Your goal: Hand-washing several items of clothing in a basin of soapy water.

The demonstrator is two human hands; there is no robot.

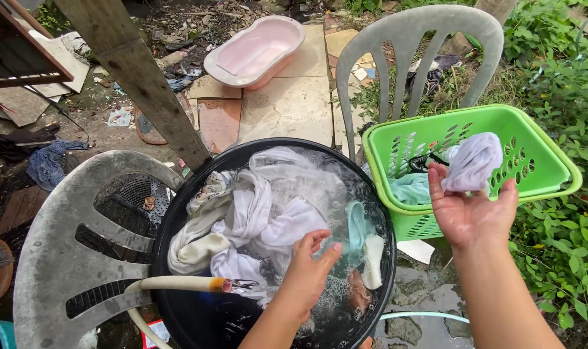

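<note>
A cream hose (177, 283) runs water into the black tub (177, 213) of soaking white clothes (268, 207). Your left hand (307, 271) hovers over the suds, fingers loosely curled and holding nothing. Your right hand (468, 210), palm up and fingers spread, lets a wrung white cloth (473, 161) rest on its fingertips above the green basket (539, 168).

A backyard washing spot at a home. A black tub (177, 258) of soapy water and white laundry (261, 213) sits among grey plastic chairs (55, 245), fed by a hose (177, 283). A green basket (552, 161), a pink baby bath (255, 52), cracked paving slabs (294, 106), weeds (565, 77) and scattered rubbish surround it.
</note>
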